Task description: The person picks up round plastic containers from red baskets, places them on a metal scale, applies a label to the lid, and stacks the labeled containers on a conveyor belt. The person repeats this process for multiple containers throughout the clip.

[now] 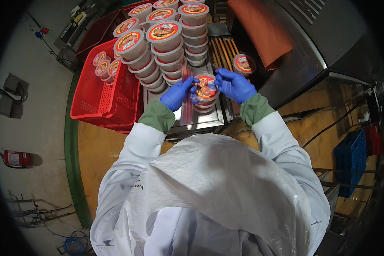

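My left hand [175, 96], in a blue glove, holds a flat bundle of clear plastic strips with red stripes [187, 110]. Right beside it stands a short stack of round plastic tubs; the top tub [205, 85] has a red and yellow printed lid. At the other side of that stack is my right hand [233, 84], also gloved in blue, its fingers bent and drawn together above the lid's edge. Whether thin clear film lies between those fingertips cannot be made out. Both hands are over a metal table [208, 120].
Tall stacks of lidded tubs [164, 32] rise behind my left hand. A red perforated crate [107, 96] with smaller tubs adjoins the table at left. To the right, one tub [244, 63] sits on a roller conveyor [222, 52] by an orange flap curtain [264, 32] on a steel machine [307, 57].
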Action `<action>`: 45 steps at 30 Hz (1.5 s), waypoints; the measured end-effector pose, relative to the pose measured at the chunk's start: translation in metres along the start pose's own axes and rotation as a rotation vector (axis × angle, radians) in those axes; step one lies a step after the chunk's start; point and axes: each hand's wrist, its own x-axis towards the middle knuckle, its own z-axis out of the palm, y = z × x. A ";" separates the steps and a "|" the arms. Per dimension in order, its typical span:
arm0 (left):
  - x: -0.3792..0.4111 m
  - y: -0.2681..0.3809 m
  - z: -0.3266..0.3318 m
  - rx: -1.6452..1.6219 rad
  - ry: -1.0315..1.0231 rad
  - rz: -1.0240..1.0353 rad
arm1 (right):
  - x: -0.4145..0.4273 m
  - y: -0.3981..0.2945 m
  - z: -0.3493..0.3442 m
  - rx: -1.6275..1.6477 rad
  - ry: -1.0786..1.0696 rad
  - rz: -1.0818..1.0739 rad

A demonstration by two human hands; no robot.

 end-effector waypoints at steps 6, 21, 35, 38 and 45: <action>0.011 -0.005 -0.012 0.558 0.256 0.028 | -0.013 0.010 -0.035 -1.257 0.379 -0.244; 0.039 -0.009 -0.082 0.112 0.277 -0.134 | 0.008 0.029 -0.009 -2.190 -0.084 -0.530; 0.019 -0.036 0.005 -0.023 0.099 0.044 | 0.031 0.038 -0.033 -1.070 0.280 -0.090; 0.011 -0.071 -0.037 -0.002 0.158 0.037 | -0.010 0.038 -0.030 -0.263 0.134 0.077; 0.052 -0.067 -0.060 0.567 0.394 0.169 | 0.017 0.037 -0.077 -1.626 0.461 -0.311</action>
